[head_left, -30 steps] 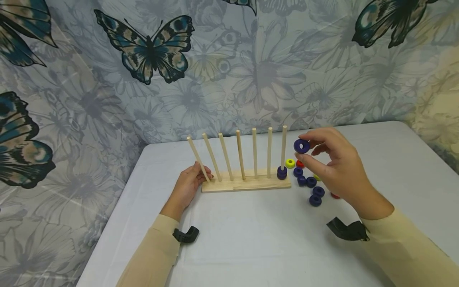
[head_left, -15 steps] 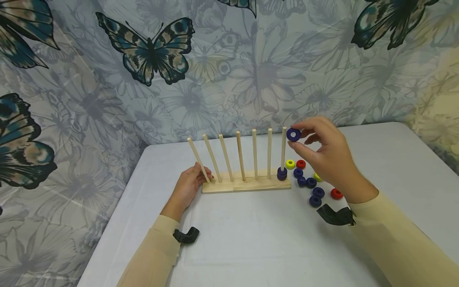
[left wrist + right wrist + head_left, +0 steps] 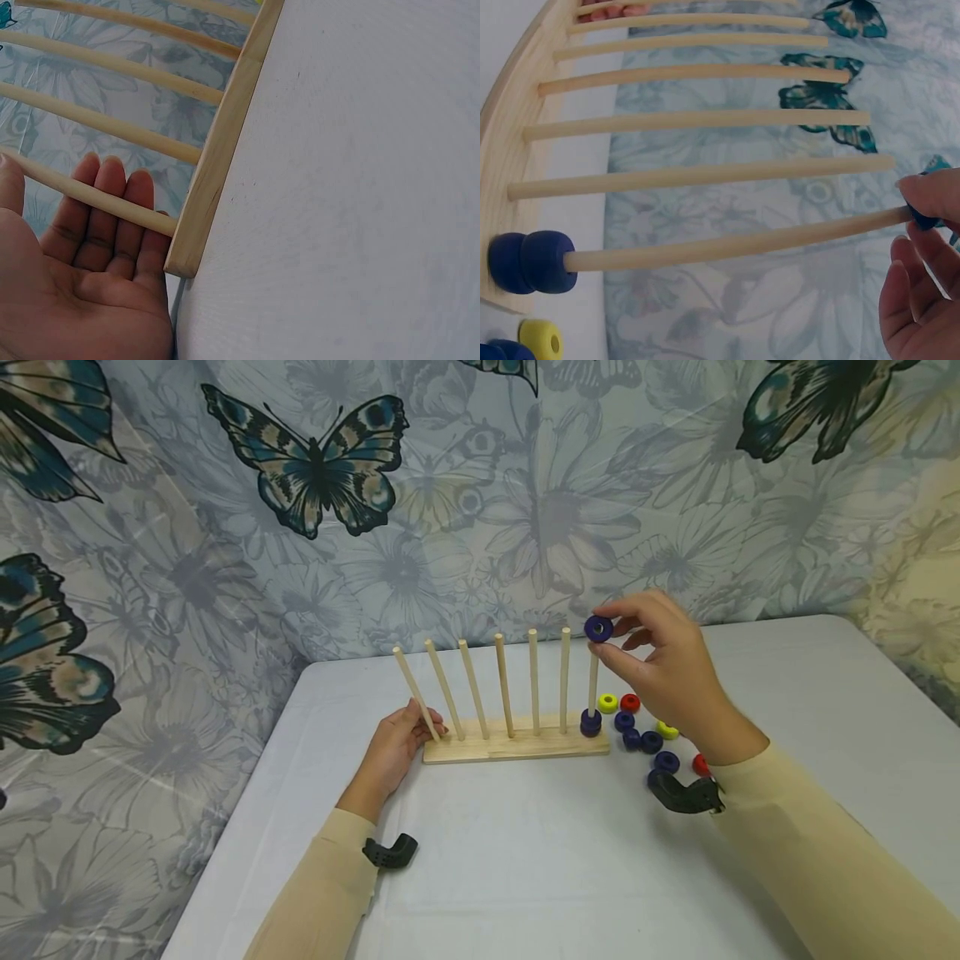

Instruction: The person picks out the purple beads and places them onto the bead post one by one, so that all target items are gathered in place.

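A wooden base [image 3: 516, 746] carries several upright pegs. My right hand [image 3: 660, 672] pinches a dark blue ring [image 3: 598, 628] at the tip of the rightmost peg [image 3: 592, 681]; in the right wrist view the dark blue ring [image 3: 925, 220] sits at the peg's end between finger and thumb. Two blue rings [image 3: 590, 722] are stacked at that peg's foot, and the same blue rings [image 3: 532, 261] show in the right wrist view. My left hand [image 3: 393, 747] rests against the base's left end [image 3: 196, 225] with straight fingers [image 3: 112, 217] behind the leftmost peg [image 3: 90, 195].
Loose rings lie right of the base: a yellow one [image 3: 607, 702], a red one [image 3: 630, 702], several blue ones [image 3: 651, 742], another yellow [image 3: 666, 729] and another red [image 3: 701, 765]. A butterfly-print cloth [image 3: 337, 468] hangs behind the white table [image 3: 525, 860].
My right hand has carried the blue ring up and to the left, from beside the rightmost peg to its tip. The left hand has stayed at the base.
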A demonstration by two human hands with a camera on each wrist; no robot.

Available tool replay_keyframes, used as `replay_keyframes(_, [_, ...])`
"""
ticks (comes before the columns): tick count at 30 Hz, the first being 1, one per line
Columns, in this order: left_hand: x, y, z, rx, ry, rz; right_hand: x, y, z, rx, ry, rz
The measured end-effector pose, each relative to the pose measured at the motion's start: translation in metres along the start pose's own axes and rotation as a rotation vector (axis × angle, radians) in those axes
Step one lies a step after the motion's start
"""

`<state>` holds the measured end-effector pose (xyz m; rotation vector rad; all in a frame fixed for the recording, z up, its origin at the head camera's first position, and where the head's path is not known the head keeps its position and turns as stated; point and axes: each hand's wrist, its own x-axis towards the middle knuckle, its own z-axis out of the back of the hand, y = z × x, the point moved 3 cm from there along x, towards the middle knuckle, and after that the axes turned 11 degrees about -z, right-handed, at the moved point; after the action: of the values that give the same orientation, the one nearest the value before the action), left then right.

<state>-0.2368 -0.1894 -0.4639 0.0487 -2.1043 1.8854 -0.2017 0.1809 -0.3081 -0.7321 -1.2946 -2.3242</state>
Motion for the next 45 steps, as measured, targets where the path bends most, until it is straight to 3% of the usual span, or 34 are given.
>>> replay_keyframes(45, [0.0005, -0.0009, 0.0003, 0.014, 0.001, 0.001, 0.002, -0.0093, 0.0029, 0.014, 0.053, -0.102])
